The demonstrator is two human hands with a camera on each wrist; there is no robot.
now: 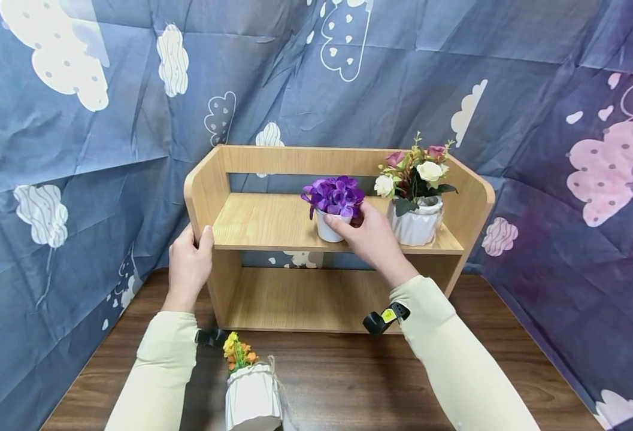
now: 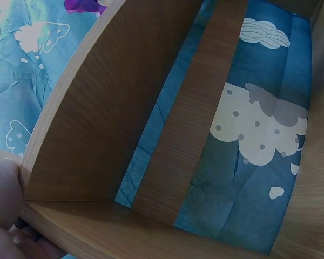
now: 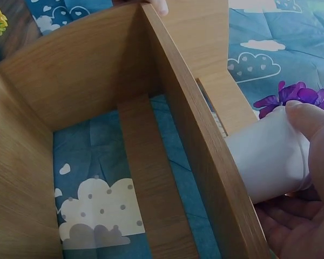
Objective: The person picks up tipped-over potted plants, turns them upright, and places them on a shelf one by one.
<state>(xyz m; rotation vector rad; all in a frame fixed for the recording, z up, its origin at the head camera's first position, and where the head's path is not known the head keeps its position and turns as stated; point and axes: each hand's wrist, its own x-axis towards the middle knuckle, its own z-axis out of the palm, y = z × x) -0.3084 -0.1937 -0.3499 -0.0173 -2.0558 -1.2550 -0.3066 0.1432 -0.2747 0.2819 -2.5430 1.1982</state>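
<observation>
My right hand (image 1: 372, 239) grips a small white pot (image 3: 270, 154) of purple flowers (image 1: 336, 196), thumb in front and fingers curled round its far side. The pot's base is right at the upper shelf (image 1: 262, 221) of a light wooden two-tier rack (image 1: 219, 281), near the front edge. With my left hand (image 1: 188, 263) I hold the front edge of the rack's left side panel, thumb on the inner face. In the left wrist view, part of that hand (image 2: 4, 202) shows at the panel's edge.
A white pot (image 1: 417, 224) with white and dark pink roses stands at the upper shelf's right end. Near my left forearm, a white pot (image 1: 253, 398) with yellow and orange flowers sits on the dark wooden table (image 1: 348, 383). Blue cloud-patterned cloth (image 1: 294, 72) hangs behind and beside the rack.
</observation>
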